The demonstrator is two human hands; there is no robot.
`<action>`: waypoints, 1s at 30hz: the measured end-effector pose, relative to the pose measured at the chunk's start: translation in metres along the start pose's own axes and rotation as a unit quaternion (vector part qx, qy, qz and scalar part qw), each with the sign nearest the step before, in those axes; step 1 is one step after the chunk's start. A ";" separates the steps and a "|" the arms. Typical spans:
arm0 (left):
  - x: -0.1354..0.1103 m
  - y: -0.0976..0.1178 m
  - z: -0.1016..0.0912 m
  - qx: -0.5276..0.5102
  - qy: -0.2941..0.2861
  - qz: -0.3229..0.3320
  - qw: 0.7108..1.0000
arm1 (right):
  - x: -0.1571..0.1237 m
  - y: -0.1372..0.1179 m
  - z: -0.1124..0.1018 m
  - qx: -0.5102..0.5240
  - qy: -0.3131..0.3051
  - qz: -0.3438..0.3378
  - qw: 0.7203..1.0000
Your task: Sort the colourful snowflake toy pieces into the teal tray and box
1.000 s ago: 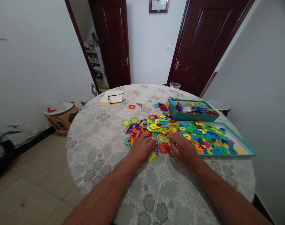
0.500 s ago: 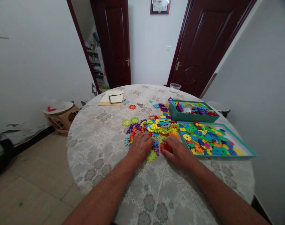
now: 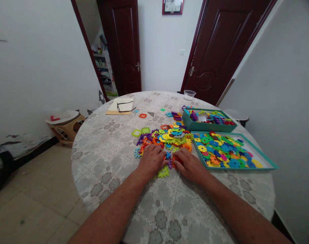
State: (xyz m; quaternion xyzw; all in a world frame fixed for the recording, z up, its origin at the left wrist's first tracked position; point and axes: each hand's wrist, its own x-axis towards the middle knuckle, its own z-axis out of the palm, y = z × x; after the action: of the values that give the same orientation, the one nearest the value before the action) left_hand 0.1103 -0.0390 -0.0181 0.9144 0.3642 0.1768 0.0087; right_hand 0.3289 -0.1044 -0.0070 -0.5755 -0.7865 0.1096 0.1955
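Note:
My left hand [image 3: 152, 160] is closed over flat plastic building pieces in front of the heap, with a blue piece [image 3: 168, 155] at its fingertips. Just to the right, my right hand [image 3: 188, 164] pinches an orange square piece [image 3: 174, 160] between thumb and fingers. Between the two hands a purple piece [image 3: 170, 164] stands close against the orange one. A lime-green notched piece [image 3: 163, 172] lies below the left hand's thumb. Behind both hands spreads a heap of colourful notched pieces [image 3: 169, 135]. My fingers partly hide what they grip.
At the right, a shallow tray [image 3: 256, 149] holds flat colourful discs; a deeper teal box [image 3: 210, 126] with more pieces stands behind it. Glasses [image 3: 125, 107] rest on a notebook [image 3: 113, 109] at the back left. A clear plastic cup [image 3: 189, 94] stands at the far edge.
My right hand has moved slightly left with the orange piece, narrowing the gap to the purple piece. My left hand has hardly moved. The whole view has shifted a little.

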 end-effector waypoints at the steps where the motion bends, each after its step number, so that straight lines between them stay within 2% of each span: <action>1: 0.000 0.001 -0.001 -0.001 -0.001 -0.001 1.000 | 0.001 -0.001 0.001 -0.003 0.006 0.004 1.000; 10: 0.001 0.001 0.001 -0.007 0.024 -0.025 0.999 | 0.002 0.003 0.006 -0.004 0.025 -0.002 1.000; 15: 0.001 -0.005 -0.001 -0.022 0.114 -0.043 0.992 | 0.002 0.004 0.006 0.036 0.079 -0.016 0.996; 19: 0.000 -0.003 -0.008 -0.125 0.170 -0.033 0.977 | 0.004 -0.001 0.000 0.097 0.122 -0.050 0.986; 23: 0.000 0.001 -0.011 -0.254 0.160 -0.041 0.953 | 0.005 -0.006 -0.003 0.145 0.126 -0.057 0.980; 26: 0.002 0.002 -0.013 -0.315 0.142 -0.104 0.933 | 0.004 -0.006 -0.003 0.160 0.126 -0.041 0.978; 30: 0.004 0.005 -0.019 -0.390 0.089 -0.175 0.900 | 0.002 -0.004 0.000 0.198 0.123 -0.014 0.972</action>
State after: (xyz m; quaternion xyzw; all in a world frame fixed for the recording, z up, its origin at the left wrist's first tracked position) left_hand 0.1104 -0.0423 0.0018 0.7399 0.4191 0.3812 0.3628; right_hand 0.3248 -0.1043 -0.0047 -0.5236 -0.7271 0.1886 0.4020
